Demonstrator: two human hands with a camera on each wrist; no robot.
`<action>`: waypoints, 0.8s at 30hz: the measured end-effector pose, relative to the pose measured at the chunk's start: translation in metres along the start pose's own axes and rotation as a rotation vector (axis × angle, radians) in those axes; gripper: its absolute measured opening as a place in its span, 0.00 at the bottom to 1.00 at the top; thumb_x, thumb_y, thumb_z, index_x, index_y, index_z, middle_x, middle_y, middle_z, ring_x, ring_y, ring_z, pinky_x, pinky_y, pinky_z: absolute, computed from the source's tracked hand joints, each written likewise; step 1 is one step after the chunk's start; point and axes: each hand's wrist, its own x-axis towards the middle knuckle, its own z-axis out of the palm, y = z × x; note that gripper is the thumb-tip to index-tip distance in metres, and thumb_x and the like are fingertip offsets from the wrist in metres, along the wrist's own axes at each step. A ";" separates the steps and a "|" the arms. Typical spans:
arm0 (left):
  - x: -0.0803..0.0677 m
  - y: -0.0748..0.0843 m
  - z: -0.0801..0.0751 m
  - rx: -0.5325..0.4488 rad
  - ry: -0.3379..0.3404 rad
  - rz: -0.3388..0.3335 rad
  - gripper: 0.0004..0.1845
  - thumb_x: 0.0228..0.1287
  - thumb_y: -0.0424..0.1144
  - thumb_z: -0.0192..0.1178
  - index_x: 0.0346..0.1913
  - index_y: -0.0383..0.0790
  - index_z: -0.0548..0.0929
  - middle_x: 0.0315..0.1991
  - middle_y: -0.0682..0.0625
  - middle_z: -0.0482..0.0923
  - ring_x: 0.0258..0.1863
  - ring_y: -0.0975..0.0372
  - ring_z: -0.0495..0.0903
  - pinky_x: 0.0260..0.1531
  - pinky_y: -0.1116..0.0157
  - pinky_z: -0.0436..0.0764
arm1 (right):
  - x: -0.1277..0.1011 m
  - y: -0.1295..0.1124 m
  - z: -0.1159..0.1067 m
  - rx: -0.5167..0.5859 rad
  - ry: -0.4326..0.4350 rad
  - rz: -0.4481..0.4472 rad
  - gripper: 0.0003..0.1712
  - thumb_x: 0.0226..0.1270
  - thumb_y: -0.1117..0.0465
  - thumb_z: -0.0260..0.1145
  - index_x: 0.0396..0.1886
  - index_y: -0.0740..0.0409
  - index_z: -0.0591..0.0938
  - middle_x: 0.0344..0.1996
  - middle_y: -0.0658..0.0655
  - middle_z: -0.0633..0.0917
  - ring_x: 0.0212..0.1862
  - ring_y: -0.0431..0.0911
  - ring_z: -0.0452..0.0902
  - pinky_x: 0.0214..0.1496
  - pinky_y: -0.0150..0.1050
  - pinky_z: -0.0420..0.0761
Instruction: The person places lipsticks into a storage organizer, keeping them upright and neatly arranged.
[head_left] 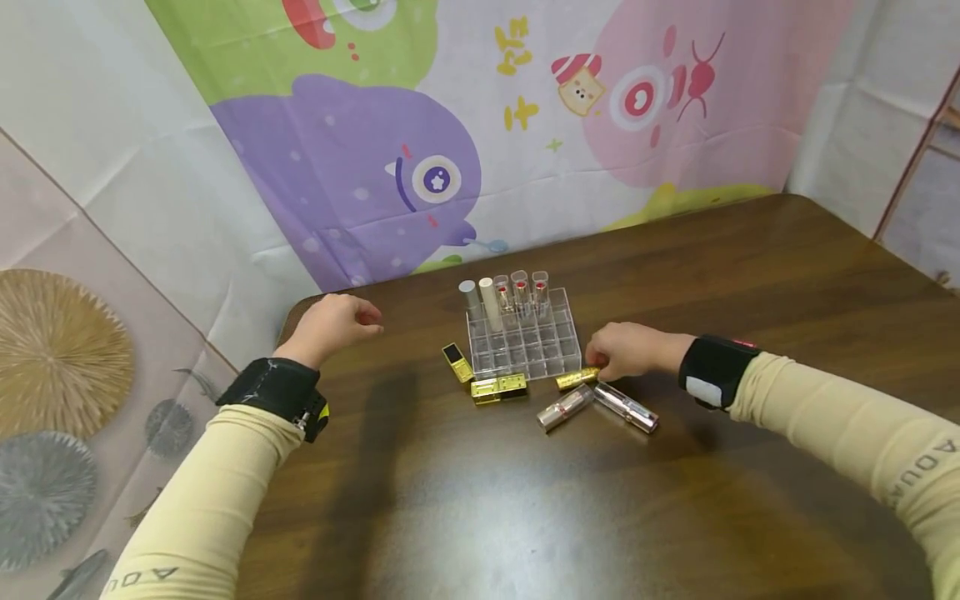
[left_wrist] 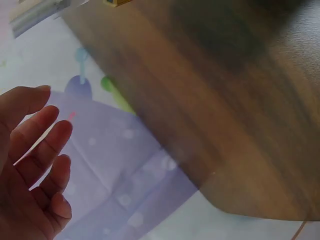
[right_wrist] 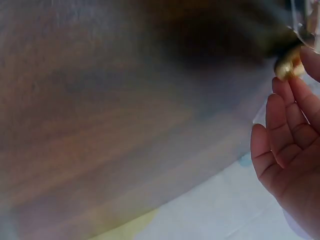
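Observation:
My right hand (head_left: 626, 350) is at the front right corner of a clear lipstick organizer (head_left: 558, 367). Its thumb and fingers pinch the end of a gold lipstick tube (head_left: 577, 378), seen as a gold end (right_wrist: 287, 69) at the fingertips in the right wrist view. A champagne lipstick tube (head_left: 564, 408) and a silvery lipstick tube (head_left: 626, 407) lie just in front of it. My left hand (head_left: 333, 327) hovers left of the organizer, holding nothing; in the left wrist view its fingers (left_wrist: 47, 145) are loosely bent.
At the organizer's back row stand a grey-capped tube (head_left: 470, 297), a cream tube (head_left: 490, 302) and three clear-capped red lipsticks (head_left: 521, 292). Gold cases (head_left: 457, 363) (head_left: 498, 388) lie by its front left. A printed cloth (head_left: 360, 167) hangs behind the wooden table (head_left: 480, 517).

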 end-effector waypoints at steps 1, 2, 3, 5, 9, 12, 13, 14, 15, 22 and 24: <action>0.001 -0.001 0.003 0.001 -0.011 0.001 0.15 0.55 0.40 0.61 0.44 0.37 0.83 0.39 0.44 0.83 0.41 0.52 0.80 0.42 0.54 0.74 | 0.000 0.000 0.002 -0.006 0.008 -0.012 0.03 0.48 0.66 0.65 0.25 0.59 0.80 0.21 0.49 0.77 0.26 0.40 0.70 0.29 0.35 0.72; 0.001 -0.001 0.005 0.001 -0.020 -0.001 0.16 0.55 0.40 0.61 0.45 0.37 0.82 0.39 0.44 0.83 0.41 0.52 0.80 0.42 0.53 0.74 | -0.001 0.000 0.004 -0.010 0.016 -0.022 0.02 0.47 0.66 0.65 0.24 0.59 0.80 0.20 0.48 0.76 0.25 0.39 0.69 0.28 0.34 0.70; 0.001 -0.001 0.007 0.003 -0.023 -0.002 0.16 0.54 0.40 0.61 0.45 0.36 0.82 0.39 0.44 0.83 0.42 0.52 0.80 0.43 0.53 0.74 | -0.001 0.001 0.005 -0.013 0.022 -0.030 0.02 0.47 0.66 0.65 0.23 0.58 0.80 0.19 0.48 0.74 0.24 0.39 0.67 0.27 0.33 0.68; 0.002 -0.001 0.011 0.006 -0.025 -0.001 0.16 0.54 0.40 0.61 0.45 0.36 0.82 0.39 0.43 0.83 0.42 0.52 0.80 0.43 0.53 0.74 | -0.001 0.001 0.008 -0.021 0.039 -0.044 0.02 0.47 0.66 0.65 0.22 0.58 0.79 0.18 0.47 0.73 0.23 0.38 0.66 0.26 0.32 0.67; 0.003 0.000 0.013 0.004 -0.017 -0.005 0.15 0.53 0.40 0.61 0.43 0.36 0.83 0.38 0.44 0.83 0.42 0.51 0.80 0.42 0.53 0.74 | -0.002 0.002 0.010 -0.034 0.065 -0.055 0.02 0.47 0.67 0.66 0.22 0.58 0.80 0.18 0.47 0.74 0.23 0.38 0.66 0.26 0.32 0.67; 0.003 0.001 0.012 0.000 -0.016 -0.010 0.15 0.53 0.40 0.60 0.43 0.36 0.83 0.39 0.44 0.83 0.43 0.51 0.80 0.43 0.53 0.74 | -0.002 0.001 0.010 -0.060 0.075 -0.062 0.02 0.48 0.66 0.66 0.22 0.57 0.80 0.19 0.47 0.74 0.24 0.38 0.66 0.26 0.33 0.68; 0.003 0.001 0.012 -0.004 -0.018 -0.010 0.15 0.53 0.40 0.60 0.43 0.36 0.83 0.39 0.44 0.83 0.43 0.51 0.79 0.43 0.53 0.74 | -0.002 0.001 0.009 -0.069 0.077 -0.062 0.02 0.48 0.66 0.66 0.22 0.57 0.80 0.19 0.48 0.75 0.24 0.38 0.66 0.26 0.33 0.68; 0.003 0.001 0.012 -0.004 -0.021 -0.011 0.15 0.54 0.41 0.60 0.43 0.36 0.83 0.39 0.44 0.83 0.43 0.51 0.79 0.43 0.53 0.74 | -0.003 0.001 0.008 -0.078 0.079 -0.063 0.02 0.48 0.65 0.66 0.22 0.57 0.80 0.19 0.48 0.75 0.24 0.39 0.66 0.26 0.33 0.68; 0.003 0.001 0.013 -0.007 -0.023 -0.011 0.15 0.54 0.41 0.60 0.43 0.36 0.83 0.39 0.44 0.83 0.43 0.51 0.79 0.43 0.53 0.74 | -0.003 0.000 0.007 -0.084 0.082 -0.056 0.02 0.48 0.65 0.67 0.23 0.57 0.81 0.20 0.48 0.76 0.24 0.39 0.67 0.27 0.34 0.68; 0.002 0.000 0.014 -0.015 -0.028 -0.004 0.14 0.55 0.39 0.60 0.42 0.35 0.84 0.39 0.43 0.83 0.42 0.51 0.80 0.42 0.54 0.75 | -0.015 -0.002 -0.029 -0.084 0.105 -0.013 0.04 0.51 0.63 0.67 0.29 0.58 0.84 0.25 0.49 0.82 0.30 0.42 0.74 0.37 0.42 0.74; 0.003 0.000 0.015 -0.018 -0.036 0.003 0.14 0.55 0.39 0.60 0.42 0.35 0.84 0.39 0.43 0.83 0.41 0.51 0.80 0.42 0.54 0.75 | -0.018 -0.003 -0.047 -0.098 0.102 0.009 0.06 0.53 0.62 0.67 0.30 0.58 0.85 0.26 0.50 0.83 0.31 0.44 0.75 0.37 0.43 0.75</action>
